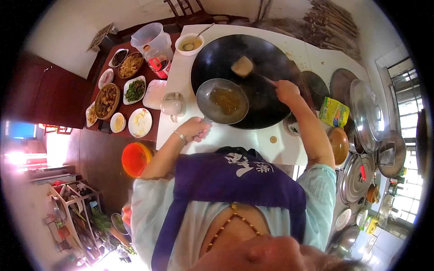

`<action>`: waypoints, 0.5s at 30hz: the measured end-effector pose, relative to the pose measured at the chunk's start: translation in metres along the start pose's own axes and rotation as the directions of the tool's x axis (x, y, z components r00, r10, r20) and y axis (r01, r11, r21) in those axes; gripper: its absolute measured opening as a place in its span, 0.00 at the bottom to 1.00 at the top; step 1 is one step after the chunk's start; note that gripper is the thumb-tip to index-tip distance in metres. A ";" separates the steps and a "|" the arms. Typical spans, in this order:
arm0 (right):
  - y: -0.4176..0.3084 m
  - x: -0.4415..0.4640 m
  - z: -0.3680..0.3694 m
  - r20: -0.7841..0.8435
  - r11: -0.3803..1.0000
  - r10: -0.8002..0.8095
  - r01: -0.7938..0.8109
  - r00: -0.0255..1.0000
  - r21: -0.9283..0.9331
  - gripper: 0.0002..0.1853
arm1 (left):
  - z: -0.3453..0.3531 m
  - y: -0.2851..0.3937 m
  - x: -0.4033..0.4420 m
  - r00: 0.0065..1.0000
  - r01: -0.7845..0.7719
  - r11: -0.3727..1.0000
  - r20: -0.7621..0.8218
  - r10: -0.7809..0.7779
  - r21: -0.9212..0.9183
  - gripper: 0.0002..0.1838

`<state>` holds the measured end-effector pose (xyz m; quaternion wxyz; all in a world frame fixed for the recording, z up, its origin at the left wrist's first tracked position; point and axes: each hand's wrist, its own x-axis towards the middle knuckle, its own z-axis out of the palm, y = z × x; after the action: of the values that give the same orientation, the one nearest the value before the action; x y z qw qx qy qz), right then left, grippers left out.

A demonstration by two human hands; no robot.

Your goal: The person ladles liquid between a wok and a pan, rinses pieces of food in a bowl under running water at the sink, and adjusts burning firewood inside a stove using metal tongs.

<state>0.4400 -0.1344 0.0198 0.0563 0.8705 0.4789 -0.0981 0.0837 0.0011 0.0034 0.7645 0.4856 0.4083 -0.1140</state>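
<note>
Wok [266, 106] fills most of my feed, set into the white counter [289, 153]. The right grip [287, 91] is wrapped round the handle of a wok spatula [242, 66], whose shaft slants away and to the left, so its head lies ahead and left of that hand, inside the wok. The left grip [194, 129] is clenched on the short handle of a metal scoop [209, 92] with brownish-yellow stuff [226, 100] in it. That's the relation I'd watch: scoop over the wok's near-left edge, just ahead and right of the left hand, with the spatula head past it, apart. The scoop hides the rim below, so I can't tell if they touch, or if its bottom's mesh or solid. No clue whether the spatula's pale tan is food or glare.
</note>
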 end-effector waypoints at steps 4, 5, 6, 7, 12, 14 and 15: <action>0.013 0.003 -0.025 -0.032 0.984 -0.181 0.181 0.983 0.003 0.15 | -0.009 -0.014 -0.013 0.999 -0.031 0.995 0.020 0.033 -0.100 0.09; 0.021 0.001 -0.045 0.036 0.979 -0.205 0.205 0.978 0.005 0.14 | -0.011 -0.018 -0.014 0.999 -0.033 0.991 0.023 0.037 -0.132 0.09; 0.029 -0.009 -0.066 0.015 0.968 -0.244 0.245 0.970 -0.062 0.15 | -0.011 -0.019 -0.015 0.999 -0.033 0.989 0.018 0.036 -0.141 0.09; 0.033 -0.017 -0.093 0.133 0.965 -0.257 0.262 0.957 -0.023 0.15 | -0.011 -0.021 -0.017 0.999 -0.033 0.988 0.014 0.035 -0.150 0.09; 0.034 -0.068 -0.152 0.442 0.994 0.052 -0.091 0.895 0.067 0.13 | -0.010 -0.025 -0.024 0.998 -0.066 0.983 0.003 0.068 -0.173 0.06; 0.045 -0.067 -0.116 0.471 0.973 0.055 -0.154 0.880 0.174 0.13 | -0.011 -0.027 -0.023 0.996 -0.083 0.981 0.004 0.086 -0.178 0.06; 0.046 -0.068 -0.095 0.486 0.952 0.038 -0.179 0.873 0.247 0.13 | -0.012 -0.027 -0.022 0.997 -0.076 0.981 0.011 0.079 -0.177 0.07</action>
<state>0.4549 -0.1968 0.1278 0.0518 0.8444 0.3811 -0.3730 0.0477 -0.0070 -0.0001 0.8120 0.4303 0.3909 -0.0519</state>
